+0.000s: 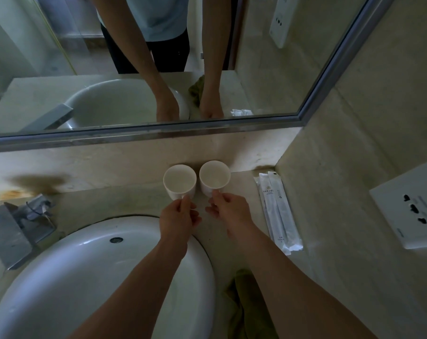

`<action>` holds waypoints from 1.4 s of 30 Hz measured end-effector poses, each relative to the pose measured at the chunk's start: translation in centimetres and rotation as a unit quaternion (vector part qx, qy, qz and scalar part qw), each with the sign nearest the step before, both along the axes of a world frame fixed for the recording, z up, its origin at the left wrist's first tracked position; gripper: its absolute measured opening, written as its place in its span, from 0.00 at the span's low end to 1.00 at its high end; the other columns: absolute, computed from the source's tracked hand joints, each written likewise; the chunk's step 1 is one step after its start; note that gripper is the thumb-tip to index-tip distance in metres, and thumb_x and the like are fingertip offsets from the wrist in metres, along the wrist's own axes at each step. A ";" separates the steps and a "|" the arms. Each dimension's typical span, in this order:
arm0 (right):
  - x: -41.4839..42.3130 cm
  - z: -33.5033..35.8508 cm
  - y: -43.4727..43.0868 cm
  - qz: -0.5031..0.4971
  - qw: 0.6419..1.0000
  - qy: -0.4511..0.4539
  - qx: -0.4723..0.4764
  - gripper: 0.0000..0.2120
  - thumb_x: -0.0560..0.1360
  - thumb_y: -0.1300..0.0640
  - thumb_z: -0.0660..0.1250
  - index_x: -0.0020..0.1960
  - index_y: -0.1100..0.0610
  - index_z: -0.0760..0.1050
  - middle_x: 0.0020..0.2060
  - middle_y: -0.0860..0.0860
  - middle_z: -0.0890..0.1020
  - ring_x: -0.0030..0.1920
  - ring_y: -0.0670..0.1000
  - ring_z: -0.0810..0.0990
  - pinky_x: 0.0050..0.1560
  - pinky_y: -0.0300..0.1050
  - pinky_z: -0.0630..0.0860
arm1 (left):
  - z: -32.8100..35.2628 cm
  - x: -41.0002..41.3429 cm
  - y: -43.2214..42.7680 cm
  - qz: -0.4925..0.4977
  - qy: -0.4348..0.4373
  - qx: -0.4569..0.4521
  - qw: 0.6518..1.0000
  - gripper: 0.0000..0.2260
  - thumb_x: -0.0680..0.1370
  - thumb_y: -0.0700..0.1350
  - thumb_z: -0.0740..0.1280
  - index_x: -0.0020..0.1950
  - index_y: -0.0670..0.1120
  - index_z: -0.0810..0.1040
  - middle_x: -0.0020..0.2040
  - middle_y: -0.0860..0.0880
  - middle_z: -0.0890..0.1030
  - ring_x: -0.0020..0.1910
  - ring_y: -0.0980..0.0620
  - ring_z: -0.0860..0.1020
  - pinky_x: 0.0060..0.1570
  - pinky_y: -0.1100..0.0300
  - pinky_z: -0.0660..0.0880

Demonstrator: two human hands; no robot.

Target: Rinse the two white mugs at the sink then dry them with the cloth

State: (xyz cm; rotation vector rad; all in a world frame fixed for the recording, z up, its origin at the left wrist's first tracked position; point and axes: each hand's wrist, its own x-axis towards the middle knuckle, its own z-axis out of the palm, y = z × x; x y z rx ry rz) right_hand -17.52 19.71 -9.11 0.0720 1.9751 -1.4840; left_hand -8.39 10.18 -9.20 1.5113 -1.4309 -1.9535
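Fingers of left hand pinched narrow on the handle of left mug; fingers of right hand closed likewise at the handle of right mug, handle itself hidden under the thumb. Both mugs upright, side by side, nearly touching, at the back of the worktop against the wall under the mirror. Sink just in front and to the left, tap at its left edge, no water visibly running. Olive cloth bunched on the worktop beside the right forearm.

Step in hand, judged: lifting both mugs toward the sink. Best done with a firm hook through each handle, straight up first to avoid a clink, then across to the basin, keeping clear of the wrapped sachets at right.
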 end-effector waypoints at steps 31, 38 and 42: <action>0.7 -0.1 0.6 0.027 0.998 0.045 0.035 0.15 0.83 0.50 0.70 0.52 0.63 0.84 0.44 0.54 0.89 0.45 0.48 0.90 0.61 0.55 0.85 | -0.4 0.7 -0.4 -0.029 0.007 0.014 0.999 0.13 0.87 0.47 0.64 0.51 0.41 0.84 0.43 0.40 0.84 0.42 0.45 0.85 0.46 0.55 0.84; 0.8 -0.1 0.8 0.016 0.999 0.038 0.020 0.13 0.83 0.49 0.70 0.53 0.60 0.83 0.48 0.54 0.88 0.46 0.47 0.90 0.46 0.40 0.85 | -0.2 0.8 -0.3 -0.023 0.011 0.016 1.000 0.12 0.86 0.48 0.65 0.53 0.42 0.83 0.45 0.39 0.84 0.43 0.45 0.85 0.45 0.56 0.84; 1.8 0.2 1.3 -0.017 0.996 0.051 0.066 0.22 0.80 0.43 0.72 0.66 0.56 0.76 0.46 0.45 0.84 0.45 0.48 0.89 0.46 0.42 0.85 | 0.9 1.3 -0.4 -0.004 0.014 0.025 1.000 0.09 0.85 0.50 0.67 0.57 0.44 0.79 0.47 0.39 0.84 0.45 0.43 0.85 0.45 0.54 0.84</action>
